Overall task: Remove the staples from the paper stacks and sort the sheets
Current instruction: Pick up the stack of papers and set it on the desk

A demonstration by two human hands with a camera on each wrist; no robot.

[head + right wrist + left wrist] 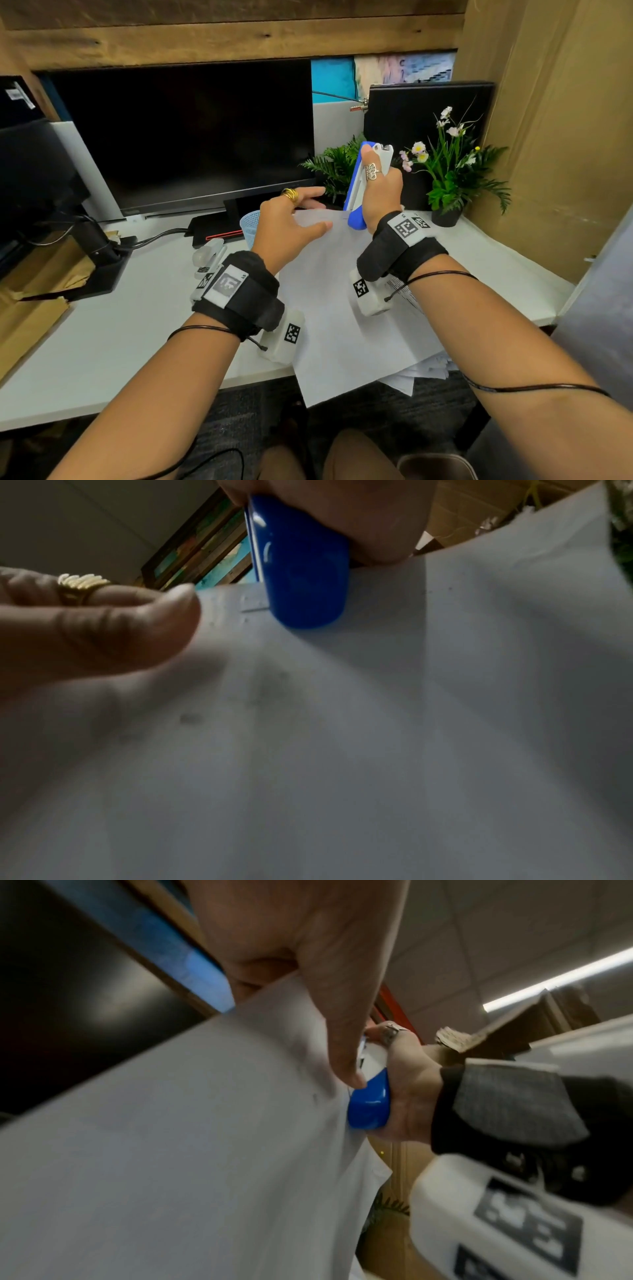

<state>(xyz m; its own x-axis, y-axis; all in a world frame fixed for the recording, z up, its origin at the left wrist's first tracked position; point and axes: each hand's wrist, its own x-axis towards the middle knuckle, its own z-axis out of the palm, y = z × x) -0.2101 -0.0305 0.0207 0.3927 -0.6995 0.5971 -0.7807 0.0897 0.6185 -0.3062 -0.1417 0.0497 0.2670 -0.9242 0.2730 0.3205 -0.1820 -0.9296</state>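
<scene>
A white paper stack (342, 308) lies tilted over the desk's front edge, its top corner lifted. My left hand (310, 212) pinches that top edge, thumb on the sheet's face and fingers behind it; the thumb (342, 1042) shows in the left wrist view. My right hand (376, 185) grips a blue and white staple remover (358, 192) held upright, its rounded blue end (304, 588) touching the paper's top edge. A small staple (254, 605) sits in the paper just left of that blue end. The left hand (113, 631), wearing a gold ring, holds the sheet to the staple's left.
A dark monitor (185, 137) stands behind the hands. A blue mesh cup (249, 222) and a white stapler (209, 256) sit left of the left wrist. Potted plants (452, 178) stand at the back right. Loose sheets (428, 371) poke out under the stack at the desk edge (137, 407).
</scene>
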